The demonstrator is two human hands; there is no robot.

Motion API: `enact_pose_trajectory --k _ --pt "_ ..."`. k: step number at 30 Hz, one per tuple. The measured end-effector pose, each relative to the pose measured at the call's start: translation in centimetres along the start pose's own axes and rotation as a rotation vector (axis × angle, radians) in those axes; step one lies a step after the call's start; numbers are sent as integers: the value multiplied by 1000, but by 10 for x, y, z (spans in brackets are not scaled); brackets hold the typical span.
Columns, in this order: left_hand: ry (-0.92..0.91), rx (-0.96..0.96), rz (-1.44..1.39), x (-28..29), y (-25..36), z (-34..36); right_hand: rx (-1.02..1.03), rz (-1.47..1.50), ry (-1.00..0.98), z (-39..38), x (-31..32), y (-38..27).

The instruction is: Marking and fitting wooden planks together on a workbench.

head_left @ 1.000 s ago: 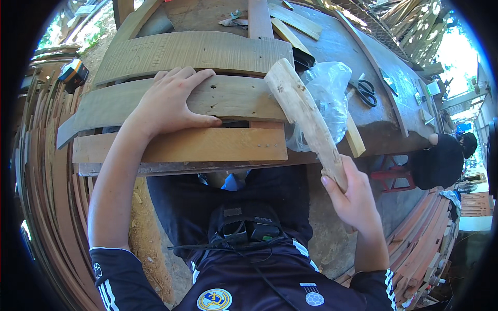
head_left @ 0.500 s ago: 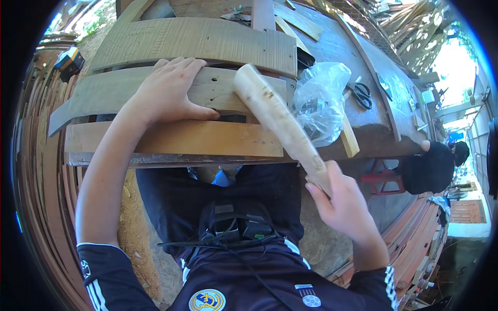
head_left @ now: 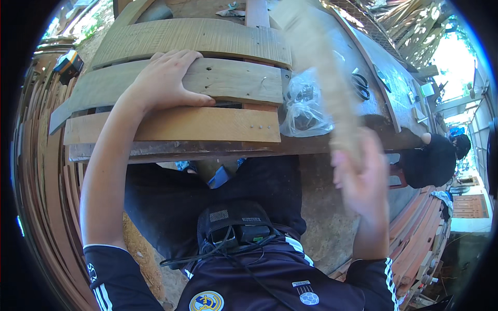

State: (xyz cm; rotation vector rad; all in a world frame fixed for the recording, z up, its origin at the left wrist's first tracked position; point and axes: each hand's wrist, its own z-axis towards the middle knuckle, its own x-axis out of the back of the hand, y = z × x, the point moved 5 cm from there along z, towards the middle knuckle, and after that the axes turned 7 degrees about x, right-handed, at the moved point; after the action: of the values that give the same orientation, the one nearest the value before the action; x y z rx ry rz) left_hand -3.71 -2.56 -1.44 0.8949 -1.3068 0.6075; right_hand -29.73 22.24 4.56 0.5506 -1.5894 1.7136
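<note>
My left hand (head_left: pixel 163 85) grips the middle grey wooden slat (head_left: pixel 236 83), fingers over its upper edge and thumb along the lower. A small nail-like piece (head_left: pixel 263 81) shows near that slat's right end. A grooved slat (head_left: pixel 197 41) lies above it, a yellower slat (head_left: pixel 207 127) below. My right hand (head_left: pixel 360 171) is closed round a pale, rough wooden club (head_left: pixel 324 67), raised and motion-blurred over the table's right side. Behind the club lie a clear plastic bag (head_left: pixel 303 103) and black-handled scissors (head_left: pixel 361 85), partly hidden.
The table (head_left: pixel 378 124) holds loose strips. Another person (head_left: pixel 430 160) in dark clothing is at its right end by a red stool (head_left: pixel 398 177). Long planks are stacked at left (head_left: pixel 41 155) and lower right (head_left: pixel 402 228). An orange-black box (head_left: pixel 67 65) sits at upper left.
The club has swung from over the middle slat's right end up and to the right, with my right hand moving likewise. My left hand stays on the slat, slightly higher in view.
</note>
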Motion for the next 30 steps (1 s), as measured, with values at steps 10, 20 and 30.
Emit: enact_pose_trajectory --k 10,20,30 --pt "13 -27 2 -3 3 4 142 -247 -186 -5 -52 4" --pt "56 -65 -27 -5 1 4 -94 35 -107 0 -32 14" --pt "93 -41 9 -3 0 3 474 668 698 -9 84 -42"
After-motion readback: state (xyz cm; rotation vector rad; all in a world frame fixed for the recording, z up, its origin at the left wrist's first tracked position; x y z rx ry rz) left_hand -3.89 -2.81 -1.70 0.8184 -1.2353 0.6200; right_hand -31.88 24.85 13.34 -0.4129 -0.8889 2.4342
